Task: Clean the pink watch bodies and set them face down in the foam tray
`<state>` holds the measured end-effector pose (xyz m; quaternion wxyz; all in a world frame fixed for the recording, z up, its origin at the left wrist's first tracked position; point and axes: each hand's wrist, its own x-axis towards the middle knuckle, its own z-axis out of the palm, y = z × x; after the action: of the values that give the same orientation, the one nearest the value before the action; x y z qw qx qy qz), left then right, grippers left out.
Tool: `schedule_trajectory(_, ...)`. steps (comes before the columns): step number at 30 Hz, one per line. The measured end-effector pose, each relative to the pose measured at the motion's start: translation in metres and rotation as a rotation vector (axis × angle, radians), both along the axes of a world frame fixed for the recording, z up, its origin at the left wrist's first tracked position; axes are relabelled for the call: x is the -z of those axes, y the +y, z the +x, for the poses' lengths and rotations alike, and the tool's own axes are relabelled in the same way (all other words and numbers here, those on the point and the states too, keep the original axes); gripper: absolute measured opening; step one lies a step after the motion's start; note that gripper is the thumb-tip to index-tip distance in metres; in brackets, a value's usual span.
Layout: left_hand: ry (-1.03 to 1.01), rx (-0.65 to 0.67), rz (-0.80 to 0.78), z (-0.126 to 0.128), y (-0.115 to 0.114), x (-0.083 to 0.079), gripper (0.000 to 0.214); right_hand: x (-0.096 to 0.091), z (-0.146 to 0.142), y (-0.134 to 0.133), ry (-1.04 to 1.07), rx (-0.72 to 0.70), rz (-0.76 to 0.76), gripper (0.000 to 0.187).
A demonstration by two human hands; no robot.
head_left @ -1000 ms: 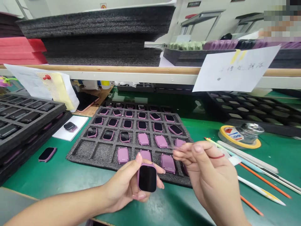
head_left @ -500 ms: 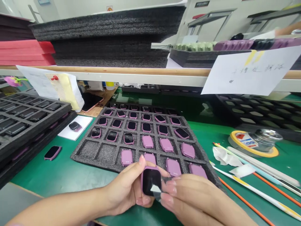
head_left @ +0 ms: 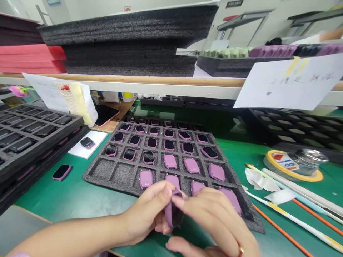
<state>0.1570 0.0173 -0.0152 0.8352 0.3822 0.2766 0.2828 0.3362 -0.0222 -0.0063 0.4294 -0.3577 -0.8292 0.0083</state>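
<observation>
A pink smartwatch (head_left: 173,210) is held up over the green bench (head_left: 32,189), just in front of the near edge of a gray foam tray (head_left: 99,170). It is held by the left hand (head_left: 146,210) and touched from the other side by the fingers (head_left: 187,207) of the right hand (head_left: 211,217), so the two hands are close together with the watch between them. The watch is stood up on its side and tipped a little, and its long side runs nearly up and down. Its pink edge is turned toward the left hand, and its dark glass face is turned toward the right hand, so the face is only partly seen. In the earlier view, the dark face was looking up, but now the watch has been turned onto its side. The small shiny bit seen on the face then cannot be seen now. More pink watches (head_left: 170,161) are lying in the little square holes of the tray, and a loose watch with a black face (head_left: 61,172) is lying on the bench. White tissue (head_left: 259,180) is lying near a roll of tape with a yellow rim (head_left: 278,160).
</observation>
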Motion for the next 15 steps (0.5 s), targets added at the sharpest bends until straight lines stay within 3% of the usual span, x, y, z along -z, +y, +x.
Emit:
schedule_trajectory(2, 0.03, 0.015, 0.071, 0.0, -0.001, 0.002, 0.059, 0.005, -0.006, 0.004, 0.072, -0.005, -0.108, 0.059)
schedule_trajectory(5, 0.013, 0.0, 0.048, 0.002, -0.001, 0.001, 0.061, 0.007, -0.009, 0.006, 0.158, -0.065, -0.23, 0.046)
schedule_trajectory(9, -0.013, 0.019, -0.078, 0.004, 0.001, -0.005, 0.069, 0.001, -0.008, 0.007, 0.202, -0.059, -0.226, 0.049)
schedule_trajectory(15, -0.013, -0.022, -0.098, 0.004, 0.003, -0.01, 0.061, 0.0, -0.006, 0.008, 0.149, -0.085, -0.196, 0.051)
